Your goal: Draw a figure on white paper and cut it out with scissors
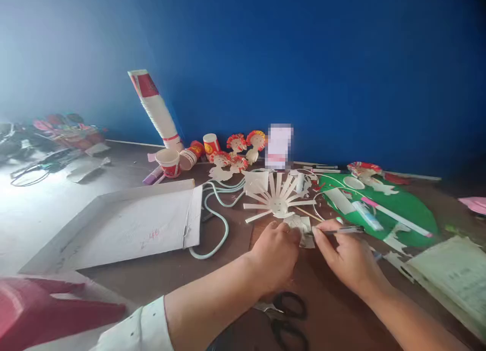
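- Black-handled scissors (pixel 290 310) lie nearest, toward the table's near edge between the two forearms, the handle loops apart.
- Left hand (pixel 275 252) bends over a cut paper piece (pixel 307 238) at the middle of the table (pixel 228 285); its back hides the fingertips, so I cannot tell whether they pinch or press.
- Right hand (pixel 347 260) has its fingers closed around a dark pen (pixel 343 230), beside the paper's right edge.
- Just beyond the paper piece, a fringed paper cutout (pixel 279 205) fans out its strips, a small wooden stick (pixel 308 213) beside it.
- Left of the hands sits a white box lid (pixel 132 234); a pale cord (pixel 227 229) loops along its right edge.
- Toward the right edge, a green mat (pixel 417 209) carries a pink-ended marker (pixel 402 221), a pale blue tube (pixel 367 216) and scraps; a paper pad (pixel 451 270) lies nearer.
- Along the far edge, a cup stack (pixel 159 113) leans on the blue wall (pixel 322 67), near an upright cup (pixel 168 163) and red-frilled paper figures (pixel 256 141).
- Red material (pixel 38 315) covers the near left corner.
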Demonstrator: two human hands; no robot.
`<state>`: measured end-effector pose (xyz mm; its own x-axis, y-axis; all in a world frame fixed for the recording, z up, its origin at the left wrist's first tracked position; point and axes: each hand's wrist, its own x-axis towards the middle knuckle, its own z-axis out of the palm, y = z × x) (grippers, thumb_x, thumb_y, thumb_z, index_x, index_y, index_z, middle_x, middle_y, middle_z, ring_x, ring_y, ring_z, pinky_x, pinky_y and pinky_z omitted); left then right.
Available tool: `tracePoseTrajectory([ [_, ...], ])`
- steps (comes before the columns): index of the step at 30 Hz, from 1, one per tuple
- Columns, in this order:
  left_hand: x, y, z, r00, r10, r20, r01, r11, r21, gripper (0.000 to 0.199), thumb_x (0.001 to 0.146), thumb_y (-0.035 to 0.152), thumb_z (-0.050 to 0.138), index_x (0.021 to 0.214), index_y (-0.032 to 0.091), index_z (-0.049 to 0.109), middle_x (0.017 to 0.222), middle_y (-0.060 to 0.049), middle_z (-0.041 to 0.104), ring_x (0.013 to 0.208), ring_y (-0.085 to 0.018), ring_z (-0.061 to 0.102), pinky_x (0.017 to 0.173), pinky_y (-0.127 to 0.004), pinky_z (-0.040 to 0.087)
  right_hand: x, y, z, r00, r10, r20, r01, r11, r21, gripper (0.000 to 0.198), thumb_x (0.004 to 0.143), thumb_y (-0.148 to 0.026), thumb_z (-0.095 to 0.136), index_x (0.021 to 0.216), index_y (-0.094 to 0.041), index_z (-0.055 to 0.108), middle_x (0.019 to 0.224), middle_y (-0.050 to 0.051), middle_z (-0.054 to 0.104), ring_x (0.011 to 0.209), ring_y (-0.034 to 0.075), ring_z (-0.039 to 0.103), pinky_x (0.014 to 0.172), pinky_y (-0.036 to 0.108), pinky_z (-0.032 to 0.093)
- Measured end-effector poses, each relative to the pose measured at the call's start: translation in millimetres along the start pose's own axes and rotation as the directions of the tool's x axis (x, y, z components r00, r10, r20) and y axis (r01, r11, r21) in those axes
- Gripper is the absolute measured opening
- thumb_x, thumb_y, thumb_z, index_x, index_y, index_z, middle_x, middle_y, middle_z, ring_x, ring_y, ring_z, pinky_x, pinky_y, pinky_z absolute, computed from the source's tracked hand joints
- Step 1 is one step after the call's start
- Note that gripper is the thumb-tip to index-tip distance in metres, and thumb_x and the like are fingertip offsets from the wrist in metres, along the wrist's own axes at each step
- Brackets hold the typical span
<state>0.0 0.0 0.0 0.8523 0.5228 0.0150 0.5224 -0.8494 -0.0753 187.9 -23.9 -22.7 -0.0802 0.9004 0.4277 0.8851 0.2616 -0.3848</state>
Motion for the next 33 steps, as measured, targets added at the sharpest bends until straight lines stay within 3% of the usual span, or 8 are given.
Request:
tracePoseTrajectory([
  [33,-1.6,0.6,-4.1,1.000,-0.015,0.019,0.015,1.000,0.000,0.024,0.079,0.029,0.053,0.093,0.014,0.065,0.107,-0.010,0.057,0.093,-0.022,0.048,0.086,-0.035,0.038,-3.4,-2.7,-3.6,0.998,-0.052,-0.025,0.051,0.999,-0.006,0.012,0.088,-0.031,0.049,0.082,-0.022,0.054,0.072,0.001,0.066,0.067,0.018,0.066,0.061,0.026,0.046],
])
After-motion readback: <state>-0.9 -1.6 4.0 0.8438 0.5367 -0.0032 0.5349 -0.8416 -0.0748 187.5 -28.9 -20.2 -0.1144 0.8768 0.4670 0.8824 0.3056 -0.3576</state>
